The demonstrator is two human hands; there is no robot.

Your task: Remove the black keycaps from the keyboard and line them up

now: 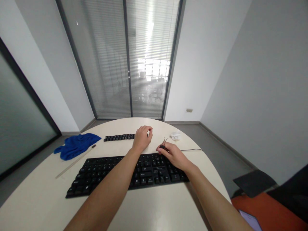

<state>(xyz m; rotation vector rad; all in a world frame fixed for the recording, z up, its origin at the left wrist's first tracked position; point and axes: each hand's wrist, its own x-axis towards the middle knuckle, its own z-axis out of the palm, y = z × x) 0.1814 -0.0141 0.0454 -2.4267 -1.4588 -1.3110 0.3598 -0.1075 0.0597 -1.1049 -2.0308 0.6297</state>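
A black keyboard (101,171) lies across the round pale table (48,205) in front of me. My left hand (142,138) reaches past it to the right end of a row of loose black keycaps (119,137), fingers curled in a pinch there; what they hold is too small to make out. My right hand (172,154) rests at the keyboard's far right edge, closed on a small wire keycap puller (164,143) whose prongs point up and away.
A crumpled blue cloth (75,145) and a long thin stick (74,162) lie on the table's left. A crumpled white tissue (175,136) sits at the far right, with the keyboard's cable (192,149) trailing off. An orange seat (264,208) is at lower right.
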